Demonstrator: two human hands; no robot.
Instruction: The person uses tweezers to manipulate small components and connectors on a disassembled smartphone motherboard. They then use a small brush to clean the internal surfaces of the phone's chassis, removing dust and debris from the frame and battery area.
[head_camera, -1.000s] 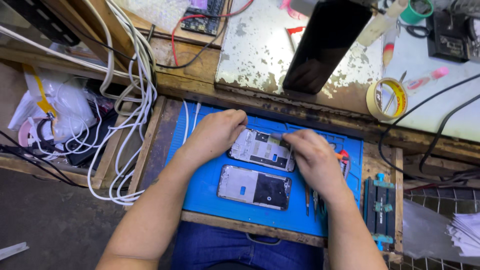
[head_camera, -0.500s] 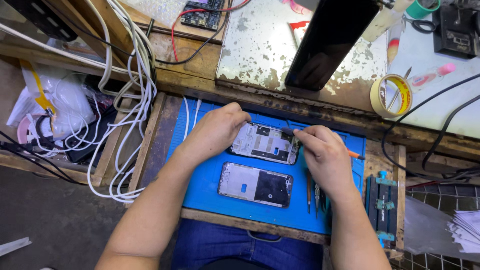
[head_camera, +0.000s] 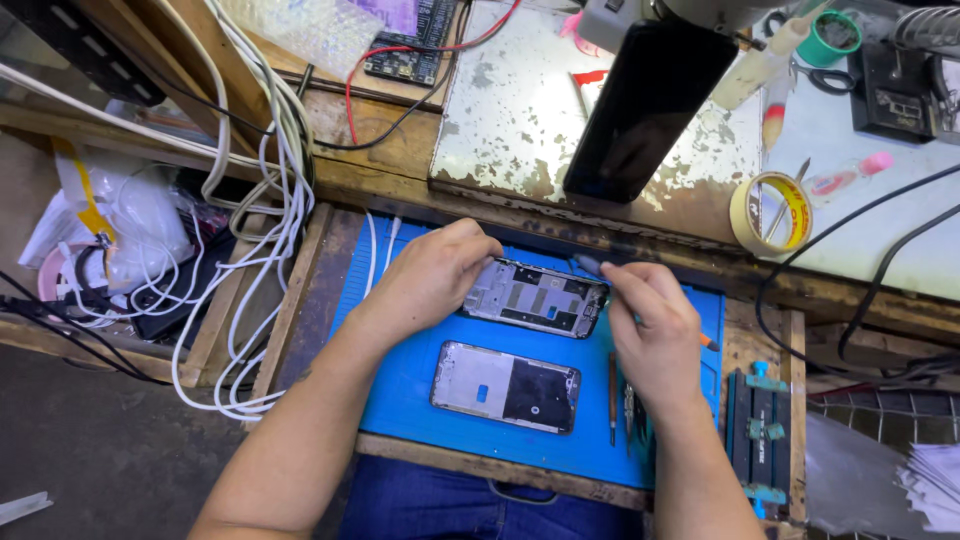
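Phone frame (head_camera: 535, 297), opened and stripped of its back, lying on the blue mat (head_camera: 400, 370) near the far edge, between both hands. Left hand (head_camera: 430, 275) curled over the frame's left end, fingers closed on its edge and pinning it flat. Right hand (head_camera: 650, 325) closed around a thin tool (head_camera: 590, 265) with an orange end showing behind the wrist, dark tip resting at the frame's upper right corner; whether the tip is touching or just above, impossible to tell. By the look of it, well into the teardown: cover already off, inner plate and parts exposed, a second panel (head_camera: 505, 385) set aside on the mat just nearer the body, silver on one half and dark on the other. Apparently left to do: the fine work inside the frame, since nothing looks lifted out of it yet. Tweezers and small drivers (head_camera: 620, 400) lined up on the mat beside the right wrist, a clamp jig (head_camera: 765, 430) at the mat's right on the wooden ledge. Beyond, a worn, rust-spotted metal bench top (head_camera: 510, 110) carrying a dark phone (head_camera: 650, 105) propped upright, a roll of tape (head_camera: 770, 210), a circuit board (head_camera: 405, 50) with red wires. Tangled white cables (head_camera: 270, 200) hanging at the left over a cluttered shelf, bare grey floor (head_camera: 80, 440) below. Cramped repair-stall setting, bright overhead light.
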